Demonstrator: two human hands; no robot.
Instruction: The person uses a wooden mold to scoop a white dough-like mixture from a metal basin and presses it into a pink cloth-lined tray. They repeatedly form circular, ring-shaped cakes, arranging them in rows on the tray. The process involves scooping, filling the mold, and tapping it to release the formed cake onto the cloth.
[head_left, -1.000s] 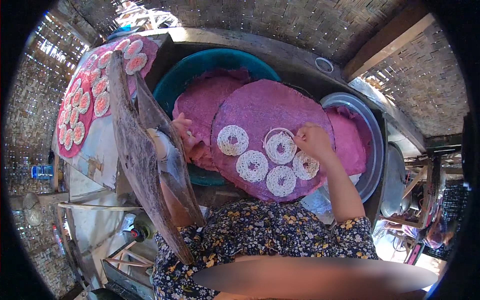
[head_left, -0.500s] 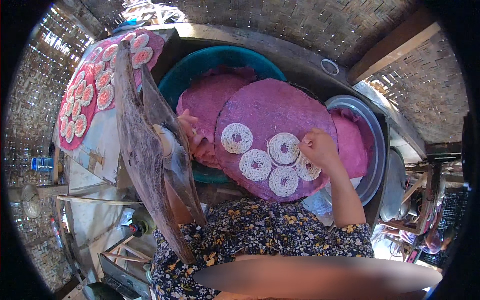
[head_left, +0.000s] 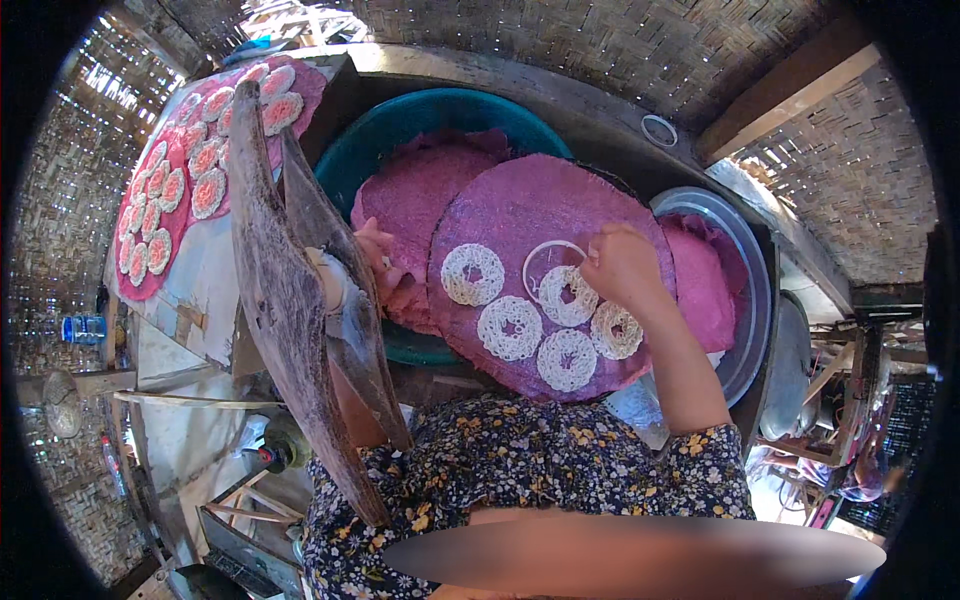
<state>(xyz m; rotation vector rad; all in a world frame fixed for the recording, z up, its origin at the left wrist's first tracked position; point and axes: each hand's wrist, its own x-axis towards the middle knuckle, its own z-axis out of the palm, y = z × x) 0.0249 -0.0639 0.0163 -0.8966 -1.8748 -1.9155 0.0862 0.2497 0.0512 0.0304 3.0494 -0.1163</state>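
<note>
My right hand pinches a white ring over a round purple cloth-covered mat, just beyond a lacy white disc. Several similar discs lie on the mat. My left hand shows only bent fingers beside a long weathered wooden piece, which hides the rest of it; what they grip is unclear. Behind the mat, pink cloth fills a teal basin.
Pink-and-white discs lie on cloth atop a board at left. A metal basin with pink cloth sits right. Another ring rests on the back ledge, below woven walls. A person is at far right.
My right hand has risen away from me with the ring, which now sits higher and left of the middle disc it encircled. My left hand has shifted only slightly.
</note>
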